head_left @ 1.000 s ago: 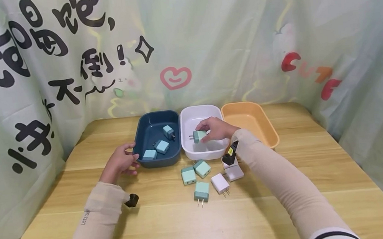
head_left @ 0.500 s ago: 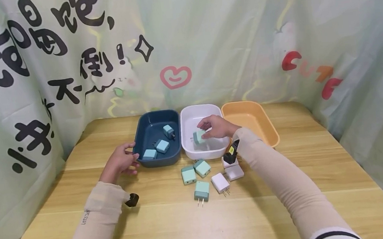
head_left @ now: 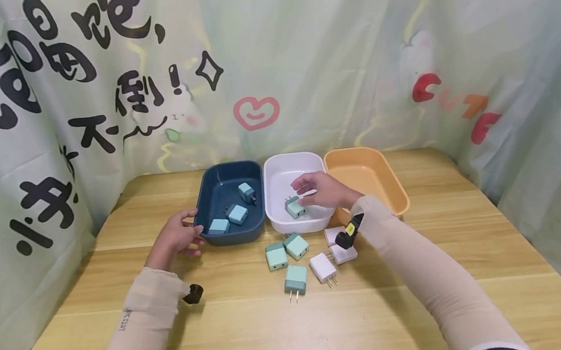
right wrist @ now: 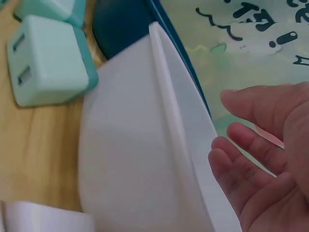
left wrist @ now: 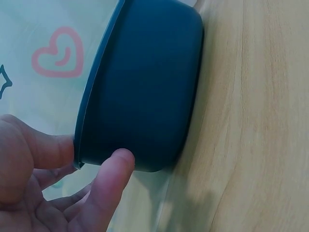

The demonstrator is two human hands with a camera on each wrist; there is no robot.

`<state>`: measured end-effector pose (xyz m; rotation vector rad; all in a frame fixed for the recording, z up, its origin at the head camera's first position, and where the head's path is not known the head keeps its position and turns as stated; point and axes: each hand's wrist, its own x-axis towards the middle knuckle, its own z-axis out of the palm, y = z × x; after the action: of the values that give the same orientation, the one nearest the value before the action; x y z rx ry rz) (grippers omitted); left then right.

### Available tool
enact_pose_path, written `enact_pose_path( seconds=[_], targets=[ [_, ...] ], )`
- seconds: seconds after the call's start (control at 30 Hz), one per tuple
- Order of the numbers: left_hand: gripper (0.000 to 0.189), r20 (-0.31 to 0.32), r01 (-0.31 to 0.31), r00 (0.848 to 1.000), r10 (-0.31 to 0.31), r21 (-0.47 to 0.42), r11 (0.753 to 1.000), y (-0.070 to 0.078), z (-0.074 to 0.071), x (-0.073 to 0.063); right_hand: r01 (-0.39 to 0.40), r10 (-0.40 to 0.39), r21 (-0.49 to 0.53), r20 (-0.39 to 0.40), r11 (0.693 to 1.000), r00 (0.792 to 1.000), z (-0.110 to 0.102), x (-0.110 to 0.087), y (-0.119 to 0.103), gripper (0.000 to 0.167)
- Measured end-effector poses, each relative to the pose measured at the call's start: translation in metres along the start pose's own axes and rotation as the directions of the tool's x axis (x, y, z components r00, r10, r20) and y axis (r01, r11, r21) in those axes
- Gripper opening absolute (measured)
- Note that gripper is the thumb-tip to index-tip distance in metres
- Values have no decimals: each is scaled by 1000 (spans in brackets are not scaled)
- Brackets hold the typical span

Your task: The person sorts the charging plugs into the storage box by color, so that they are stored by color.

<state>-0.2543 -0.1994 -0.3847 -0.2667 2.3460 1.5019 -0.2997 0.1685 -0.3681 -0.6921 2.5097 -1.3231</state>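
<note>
In the head view my left hand (head_left: 177, 237) holds the near left corner of the dark blue bin (head_left: 234, 238). The left wrist view has one fingertip reaching over that bin's rim (left wrist: 89, 99) and another finger against its outer wall. Over the white bin (head_left: 293, 225) is my right hand (head_left: 325, 189), fingers loosely bent, with nothing between thumb and fingers in the right wrist view. Just below its fingertips, a mint-green charger plug (head_left: 296, 208) lies in the white bin. Three similar charger plugs, one of them this charger plug (head_left: 237, 214), are in the blue bin.
On the table in front are three green charger plugs (head_left: 296, 279) and three white ones (head_left: 323, 268), partly under the right wrist's camera. An orange bin (head_left: 367, 175) stands right of the white one. A printed curtain (head_left: 342, 79) hangs behind.
My right hand has let go of the green charger plug, which now lies in the white bin. The right arm has shifted slightly right; my left hand stays at the blue bin.
</note>
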Motion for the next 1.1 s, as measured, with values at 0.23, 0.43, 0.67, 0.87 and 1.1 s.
enact_pose_path(
  seconds=[0.23, 0.43, 0.67, 0.87, 1.1],
  targets=[
    [60, -5, -4, 1000, 4, 8, 1000, 0, -1, -1, 28, -26, 102, -15, 994, 1000, 11, -13, 7, 48],
    [60, -4, -3, 1000, 3, -2, 1000, 0, 0, -1, 32, -32, 134, 1, 991, 999, 21, -27, 4, 54],
    [61, -11, 4, 1000, -4, 2, 1000, 1, 1, 0, 103, -114, 197, 48, 975, 992, 28, -45, -1, 57],
    [61, -5, -9, 1000, 9, -9, 1000, -2, 0, 0, 149, -160, 184, 49, 972, 986, 32, -59, -2, 52],
    [61, 10, -31, 999, 32, -8, 999, 0, -1, -2, 157, -183, 173, 142, 972, 973, 38, -70, -4, 52]
  ],
)
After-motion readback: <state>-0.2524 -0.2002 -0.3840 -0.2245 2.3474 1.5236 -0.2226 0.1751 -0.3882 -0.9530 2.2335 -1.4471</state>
